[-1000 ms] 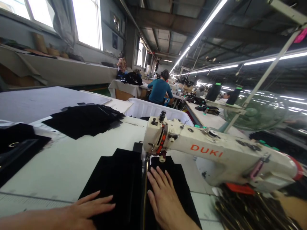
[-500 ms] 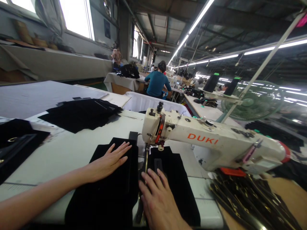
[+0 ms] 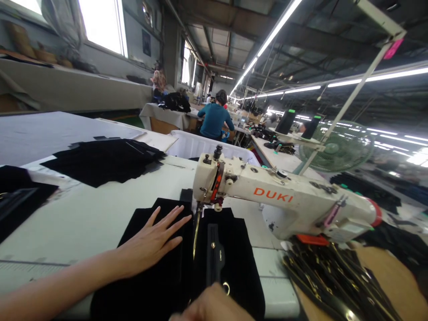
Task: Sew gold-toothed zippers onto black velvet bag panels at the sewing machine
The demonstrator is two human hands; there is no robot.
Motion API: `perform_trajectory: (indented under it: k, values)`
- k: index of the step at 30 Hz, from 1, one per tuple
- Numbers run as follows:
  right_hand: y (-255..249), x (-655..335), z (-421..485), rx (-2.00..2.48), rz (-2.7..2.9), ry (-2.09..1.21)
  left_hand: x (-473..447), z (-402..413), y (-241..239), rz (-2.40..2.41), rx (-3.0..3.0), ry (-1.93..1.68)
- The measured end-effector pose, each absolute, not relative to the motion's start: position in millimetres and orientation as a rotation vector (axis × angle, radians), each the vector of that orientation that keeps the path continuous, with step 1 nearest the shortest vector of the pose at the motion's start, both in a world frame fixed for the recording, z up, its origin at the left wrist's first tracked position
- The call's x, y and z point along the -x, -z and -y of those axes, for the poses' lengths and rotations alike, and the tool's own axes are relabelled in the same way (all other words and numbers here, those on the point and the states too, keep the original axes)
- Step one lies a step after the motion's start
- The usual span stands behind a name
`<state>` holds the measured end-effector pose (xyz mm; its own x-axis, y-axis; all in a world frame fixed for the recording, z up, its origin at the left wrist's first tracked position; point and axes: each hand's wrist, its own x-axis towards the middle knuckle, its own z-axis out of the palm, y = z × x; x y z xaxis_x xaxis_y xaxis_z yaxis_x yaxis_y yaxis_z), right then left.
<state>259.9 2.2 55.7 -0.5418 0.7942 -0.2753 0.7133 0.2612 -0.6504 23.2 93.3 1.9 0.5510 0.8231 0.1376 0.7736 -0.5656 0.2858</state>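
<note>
My left hand [image 3: 152, 243] lies flat, fingers spread, on a black fabric panel [image 3: 140, 292] to the left of the needle. A zipper [image 3: 196, 232] with gold teeth runs from under the presser foot toward me. Low in the view, my right hand [image 3: 216, 305] is closed at the near end of this zipper; its fingertips are partly hidden. Beneath and beyond that hand is a second black fabric panel [image 3: 245, 267], bearing a dark strip [image 3: 211, 258] with a gold stud and a gold ring [image 3: 227, 289]. The sewing machine [image 3: 240, 185] stands over the work.
A stack of black fabric pieces [image 3: 103, 160] lies at the left, with another black piece [image 3: 23, 200] nearer. Many gold-toothed zippers [image 3: 334, 276] are piled at the right. Behind the machine stand a white bin [image 3: 214, 145], thread cones [image 3: 285, 121], a fan [image 3: 336, 149] and a seated person [image 3: 216, 118].
My right hand has drawn back toward me and closed, uncovering the strip and gold ring. The left hand stays flat, its fingers slightly more spread. The view has shifted a little.
</note>
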Motion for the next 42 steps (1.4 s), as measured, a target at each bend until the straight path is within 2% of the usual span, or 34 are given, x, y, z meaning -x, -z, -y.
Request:
perform_trajectory:
  k: [3,6,9,13,22,42]
  values:
    - [-63,-281,-41,1.525,2.34,-0.506,-27,-94,-4,-1.264,-2.706,-0.434]
    - [-52,-289,-79,1.221,2.417,-0.22,-31,-94,-2,-1.259,-2.7,-0.487]
    - [-35,-290,-96,1.06,2.508,-0.156,-34,-91,5,-1.306,-2.688,-0.515]
    - [-22,-289,-94,1.099,2.506,-0.102,-31,-80,17,-1.283,-2.815,-0.486]
    - [-18,-289,-94,1.075,2.502,-0.062,-31,-84,5,-1.095,-2.805,-0.467]
    - [-4,-288,-102,0.98,2.438,0.215,-32,-91,11,-1.1,-2.823,-0.497]
